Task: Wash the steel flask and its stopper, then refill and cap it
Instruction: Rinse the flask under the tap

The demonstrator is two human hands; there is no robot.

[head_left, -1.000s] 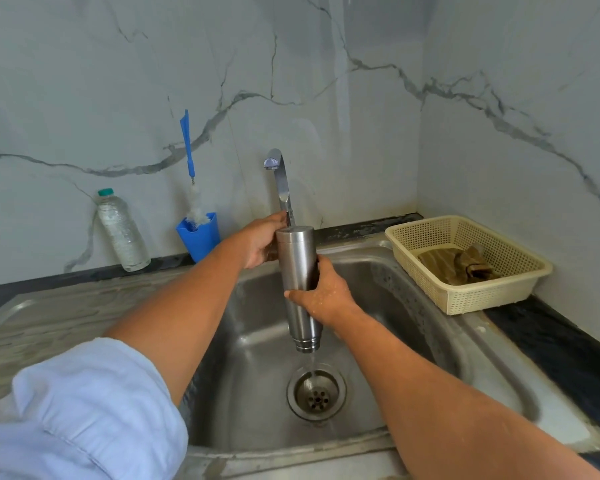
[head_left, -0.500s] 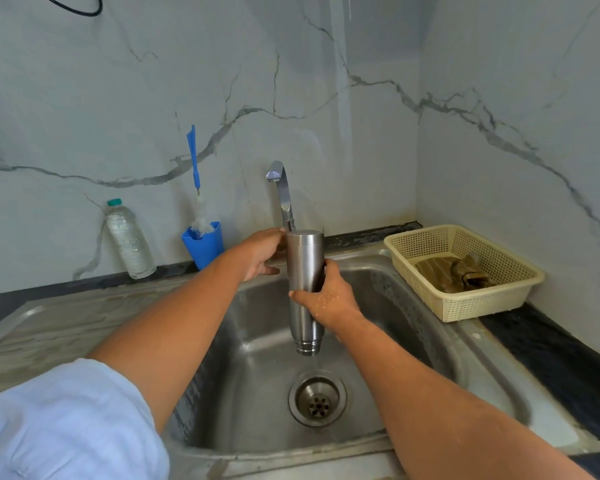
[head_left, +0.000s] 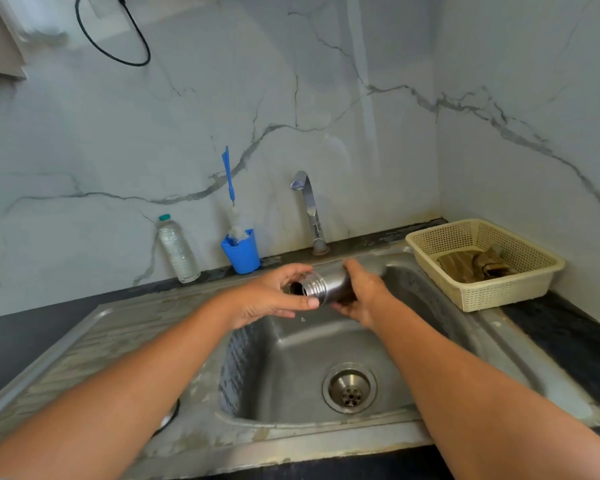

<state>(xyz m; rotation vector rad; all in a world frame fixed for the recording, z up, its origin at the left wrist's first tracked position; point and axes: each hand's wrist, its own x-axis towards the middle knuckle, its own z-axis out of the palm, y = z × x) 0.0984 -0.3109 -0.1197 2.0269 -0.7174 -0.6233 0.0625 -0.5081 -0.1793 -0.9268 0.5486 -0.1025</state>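
Grey-veined marble walls back a brushed steel sink with a dull, water-marked draining board on its left. Half a second ago the steel flask hung mouth-down over the drain. Now it lies nearly level above the far edge of the basin, its ribbed, threaded neck pointing left. That suggests the rinse water is emptied and the mouth is being checked or readied for scrubbing; refilling and capping remain. The right hand wraps the smooth cylindrical body from the right. The left hand curls around the open mouth, thumb under the threads and fingers over them. The stopper I cannot pick out. A curved chrome tap stands just beyond. A bristly bottle brush sits in a blue plastic cup, and a perforated cream basket holds a crumpled cloth at far right.
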